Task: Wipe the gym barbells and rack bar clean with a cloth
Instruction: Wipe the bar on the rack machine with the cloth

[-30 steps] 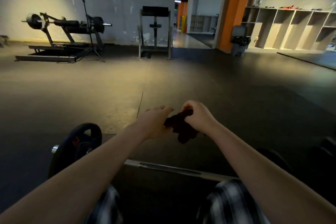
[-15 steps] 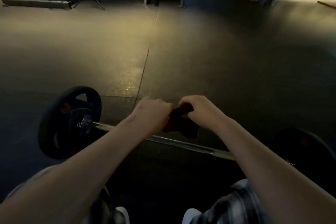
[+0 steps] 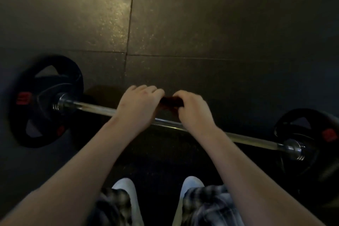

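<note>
We look down on both hands held close together, knuckles up, with a dark cloth (image 3: pixel 170 102) between them. The left hand (image 3: pixel 139 105) has its fingers curled down over the cloth's left end, and the right hand (image 3: pixel 192 112) is curled round its right end. Only a short dark-red strip of cloth shows in the gap between the two fists.

Under both wrists runs the steel bar of the barbell (image 3: pixel 91 107), which lies on the floor and slants from the left hand's outer side across to the right hand's outer side. The cloth shows just past the bar, on the fingertip side; whether it touches the steel we cannot tell.

Well out from the left hand a black weight plate (image 3: pixel 45 101) with red markings stands on the bar's end — a second plate (image 3: pixel 308 134) sits well out from the right hand.

Behind the wrists, toward the body, we see two white shoe toes (image 3: pixel 126 187) and checked trousers (image 3: pixel 207 205). Ahead of the knuckles lies dark rubber floor tiling (image 3: pixel 201 24), its seams crossing just beyond the left hand's fingers.
</note>
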